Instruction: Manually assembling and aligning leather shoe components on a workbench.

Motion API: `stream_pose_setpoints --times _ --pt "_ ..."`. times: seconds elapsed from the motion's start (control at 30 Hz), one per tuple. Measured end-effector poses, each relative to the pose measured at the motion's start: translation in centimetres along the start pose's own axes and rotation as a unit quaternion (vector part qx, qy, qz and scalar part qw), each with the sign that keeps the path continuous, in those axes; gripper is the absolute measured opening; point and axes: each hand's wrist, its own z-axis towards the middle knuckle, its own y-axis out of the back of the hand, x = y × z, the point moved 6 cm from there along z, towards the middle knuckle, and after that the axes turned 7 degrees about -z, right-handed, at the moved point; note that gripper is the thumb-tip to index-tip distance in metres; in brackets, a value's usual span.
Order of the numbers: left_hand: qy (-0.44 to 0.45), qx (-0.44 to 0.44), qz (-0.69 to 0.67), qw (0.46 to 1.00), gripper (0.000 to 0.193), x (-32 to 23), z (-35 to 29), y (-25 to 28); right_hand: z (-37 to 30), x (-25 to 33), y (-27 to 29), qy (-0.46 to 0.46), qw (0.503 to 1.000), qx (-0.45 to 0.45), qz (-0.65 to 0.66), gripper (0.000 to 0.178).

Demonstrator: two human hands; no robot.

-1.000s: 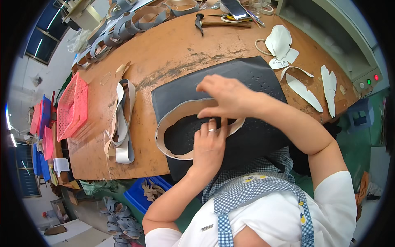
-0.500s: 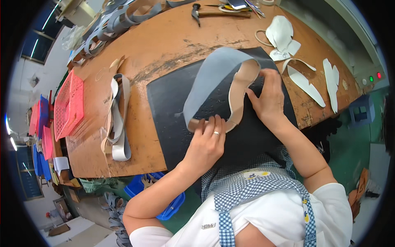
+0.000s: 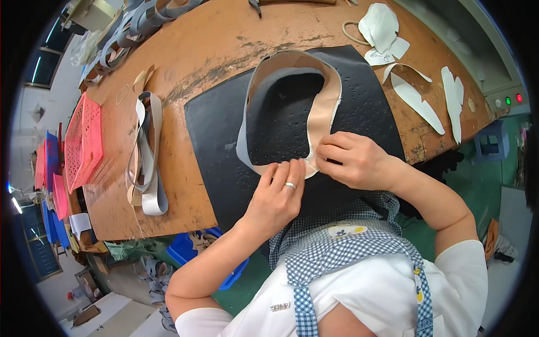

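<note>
A looped leather strip [image 3: 318,115], tan inside and grey-blue outside, stands on its edge on a black mat [image 3: 370,92] in front of me. My left hand [image 3: 275,194] is closed on the loop's near edge, fingertips over the tan inner face and a ring on one finger. Just to the right, my right hand [image 3: 356,161] pinches the same strip where its right side bends towards me. A pale edge shows between the two sets of fingertips. What lies under the fingers is hidden.
Folded grey and tan strips [image 3: 149,151] lie on the wooden table [image 3: 193,33] to the left, near a pink basket [image 3: 84,143]. White pattern pieces [image 3: 412,101] lie on the right. Several linked grey strips [image 3: 132,31] line the far left; a hammer's head [image 3: 255,7] shows at the far edge.
The loop has come down from a raised, tilted position and spread wider on the mat. My right hand has moved from its right side towards me, beside my left hand.
</note>
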Motion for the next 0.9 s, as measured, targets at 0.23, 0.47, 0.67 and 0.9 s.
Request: stream_pose_setpoints --times 0.23,0.47,0.67,0.9 --pt "-0.053 -0.027 -0.013 0.998 0.04 -0.7 0.3 0.0 0.6 0.4 -0.1 0.008 1.0 -0.016 0.01 0.022" --pt "-0.07 -0.01 -0.034 0.997 0.029 -0.3 0.2 0.8 2.1 -2.7 0.5 -0.087 0.995 -0.04 0.038 0.015" --pt "0.05 0.103 -0.041 0.993 0.017 2.0 -2.2 3.6 -1.0 -6.6 1.6 -0.324 0.93 -0.153 0.079 0.009" --pt "0.161 0.046 -0.186 0.968 0.05 0.3 2.1 3.1 -0.1 -2.2 0.0 -0.242 0.951 -0.153 0.117 0.009"
